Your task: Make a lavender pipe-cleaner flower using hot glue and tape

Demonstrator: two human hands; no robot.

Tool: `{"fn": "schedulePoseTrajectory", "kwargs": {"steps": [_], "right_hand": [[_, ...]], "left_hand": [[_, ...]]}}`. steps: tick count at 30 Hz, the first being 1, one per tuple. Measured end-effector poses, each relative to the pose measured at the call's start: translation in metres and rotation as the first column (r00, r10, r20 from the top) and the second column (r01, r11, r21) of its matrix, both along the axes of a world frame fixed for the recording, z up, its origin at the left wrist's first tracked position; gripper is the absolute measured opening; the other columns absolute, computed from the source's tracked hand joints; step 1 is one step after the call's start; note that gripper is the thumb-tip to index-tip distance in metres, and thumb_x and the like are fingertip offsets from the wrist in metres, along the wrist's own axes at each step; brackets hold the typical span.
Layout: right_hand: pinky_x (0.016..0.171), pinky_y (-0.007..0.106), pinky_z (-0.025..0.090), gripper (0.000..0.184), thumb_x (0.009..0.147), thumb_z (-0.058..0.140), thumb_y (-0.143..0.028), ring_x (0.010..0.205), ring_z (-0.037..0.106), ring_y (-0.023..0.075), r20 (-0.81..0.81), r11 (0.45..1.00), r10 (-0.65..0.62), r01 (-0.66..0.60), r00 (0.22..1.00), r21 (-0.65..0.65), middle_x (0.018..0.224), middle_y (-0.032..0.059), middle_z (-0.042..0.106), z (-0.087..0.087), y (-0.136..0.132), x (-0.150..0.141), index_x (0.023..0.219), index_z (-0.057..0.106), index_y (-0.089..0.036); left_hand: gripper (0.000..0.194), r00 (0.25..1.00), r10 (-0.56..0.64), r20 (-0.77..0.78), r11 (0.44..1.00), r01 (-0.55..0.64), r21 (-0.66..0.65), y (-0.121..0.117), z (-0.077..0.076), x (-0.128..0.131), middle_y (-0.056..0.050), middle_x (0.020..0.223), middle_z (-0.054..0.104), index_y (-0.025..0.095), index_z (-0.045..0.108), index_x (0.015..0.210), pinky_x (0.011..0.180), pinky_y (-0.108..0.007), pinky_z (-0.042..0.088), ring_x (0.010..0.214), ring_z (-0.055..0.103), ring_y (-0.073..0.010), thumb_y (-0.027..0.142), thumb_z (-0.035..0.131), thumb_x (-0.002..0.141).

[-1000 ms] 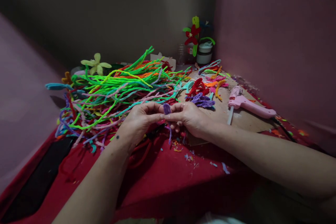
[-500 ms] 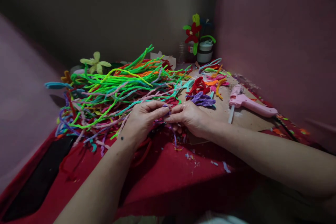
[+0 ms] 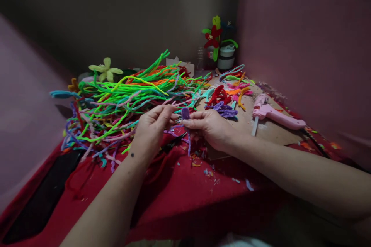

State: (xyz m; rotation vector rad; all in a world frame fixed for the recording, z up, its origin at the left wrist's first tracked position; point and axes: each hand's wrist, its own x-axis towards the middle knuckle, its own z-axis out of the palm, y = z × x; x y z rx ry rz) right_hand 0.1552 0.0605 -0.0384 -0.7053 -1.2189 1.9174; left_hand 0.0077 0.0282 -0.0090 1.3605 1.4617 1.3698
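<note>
My right hand [image 3: 213,128] pinches a purple pipe cleaner [image 3: 185,114] between thumb and fingers. Its upper part is bent into a small rounded loop, and a thin tail hangs below the fingers. Just to the left, my left hand [image 3: 152,125] has its thumb and fingers pressed together, apart from the loop; what they hold, if anything, is hidden. Behind the right hand lie bent purple pipe cleaners [image 3: 222,109] and red ones [image 3: 218,95]. A large heap of loose pipe cleaners [image 3: 130,92], mostly green, spreads beyond the left hand.
A pink glue gun [image 3: 278,117] lies on a cardboard sheet [image 3: 271,135] at the right. Coloured scraps dot the red cloth [image 3: 185,193]. A dark flat object [image 3: 43,197] is at the left edge. Behind stand a yellow flower [image 3: 106,70], a red flower [image 3: 213,36] and a lidded container [image 3: 226,58].
My left hand has drawn back to the left, away from my right hand. The purple loop, mostly covered by fingers before, now shows upright in my right hand.
</note>
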Motion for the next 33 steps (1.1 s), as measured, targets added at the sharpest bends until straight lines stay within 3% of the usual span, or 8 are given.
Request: {"fn": "schedulePoseTrajectory", "kwargs": {"steps": [4, 8, 14, 20, 24, 28, 31, 33], "right_hand": [[0.043, 0.019, 0.042, 0.008, 0.069, 0.066, -0.017, 0.044, 0.052, 0.0071, -0.07, 0.998, -0.057, 0.055, 0.996, -0.036, 0.053, -0.0018, 0.057, 0.001, 0.006, 0.001, 0.068, 0.059, -0.013], [0.045, 0.02, 0.045, 0.008, 0.07, 0.063, -0.012, 0.047, 0.058, 0.0101, -0.083, 0.996, -0.087, 0.083, 0.993, -0.043, 0.055, 0.0018, 0.061, 0.005, 0.007, 0.001, 0.066, 0.055, -0.013], [0.04, 0.018, 0.043, 0.003, 0.07, 0.061, -0.012, 0.042, 0.053, 0.0074, -0.005, 0.994, -0.113, 0.113, 0.994, 0.0, 0.051, -0.0004, 0.058, 0.004, 0.007, -0.001, 0.068, 0.06, -0.011], [0.038, 0.018, 0.041, 0.009, 0.073, 0.06, -0.014, 0.038, 0.052, 0.0074, 0.059, 0.994, -0.105, 0.104, 0.993, 0.021, 0.048, -0.0007, 0.058, -0.002, 0.008, -0.002, 0.064, 0.058, -0.014], [0.035, 0.018, 0.036, 0.014, 0.072, 0.063, -0.021, 0.036, 0.047, 0.006, 0.079, 0.987, -0.138, 0.13, 0.987, 0.095, 0.046, -0.0027, 0.054, -0.004, 0.006, -0.002, 0.061, 0.057, -0.015], [0.036, 0.019, 0.028, 0.022, 0.071, 0.064, -0.024, 0.037, 0.041, 0.005, 0.11, 0.979, -0.168, 0.152, 0.98, 0.137, 0.042, -0.0052, 0.047, 0.0, 0.003, -0.002, 0.055, 0.052, -0.015], [0.037, 0.021, 0.025, 0.026, 0.069, 0.062, -0.021, 0.036, 0.037, 0.0049, 0.124, 0.982, -0.143, 0.125, 0.982, 0.145, 0.039, -0.0056, 0.043, 0.002, 0.004, 0.0, 0.048, 0.047, -0.016], [0.037, 0.022, 0.023, 0.025, 0.067, 0.061, -0.019, 0.035, 0.035, 0.0051, 0.109, 0.989, -0.099, 0.086, 0.989, 0.121, 0.038, -0.0062, 0.041, 0.001, 0.006, 0.001, 0.047, 0.046, -0.017]], "left_hand": [[0.038, 0.917, 0.02, 0.398, 0.979, 0.063, -0.193, 0.01, -0.003, -0.009, -0.003, 0.063, 0.061, 0.012, 0.064, 0.08, 0.047, -0.021, 0.041, 0.052, 0.054, -0.0107, 0.049, 0.06, 0.075], [0.047, 0.874, -0.061, 0.483, 0.943, 0.209, -0.258, 0.007, -0.003, -0.006, -0.006, 0.069, 0.065, 0.012, 0.063, 0.077, 0.059, -0.027, 0.05, 0.062, 0.061, -0.0151, 0.058, 0.057, 0.072], [0.021, 0.966, -0.122, 0.228, 0.978, 0.156, -0.139, -0.004, -0.004, 0.007, 0.0, 0.077, 0.067, 0.015, 0.066, 0.08, 0.068, -0.023, 0.048, 0.068, 0.061, -0.0117, 0.022, 0.076, 0.063], [0.021, 0.988, -0.088, 0.128, 0.989, 0.102, -0.105, -0.005, -0.01, 0.012, -0.001, 0.073, 0.067, 0.016, 0.067, 0.078, 0.067, -0.026, 0.047, 0.066, 0.06, -0.0135, 0.025, 0.075, 0.062], [0.014, 0.986, 0.002, -0.164, 0.998, 0.008, 0.057, -0.008, -0.012, 0.015, -0.001, 0.076, 0.066, 0.017, 0.067, 0.079, 0.068, -0.025, 0.046, 0.07, 0.059, -0.0152, 0.024, 0.069, 0.067], [0.011, 0.849, 0.134, -0.512, 0.957, 0.023, 0.289, -0.012, -0.016, 0.013, -0.002, 0.08, 0.066, 0.02, 0.066, 0.081, 0.074, -0.027, 0.045, 0.077, 0.06, -0.0164, 0.017, 0.058, 0.075], [0.013, 0.701, 0.164, -0.694, 0.888, 0.201, 0.413, -0.013, -0.021, 0.007, -0.007, 0.086, 0.066, 0.019, 0.065, 0.082, 0.08, -0.031, 0.043, 0.084, 0.059, -0.0192, 0.014, 0.054, 0.078], [0.014, 0.589, 0.123, -0.799, 0.846, 0.359, 0.395, -0.012, -0.023, 0.003, -0.01, 0.089, 0.066, 0.019, 0.066, 0.083, 0.081, -0.035, 0.041, 0.086, 0.057, -0.0211, 0.015, 0.052, 0.08]]}}
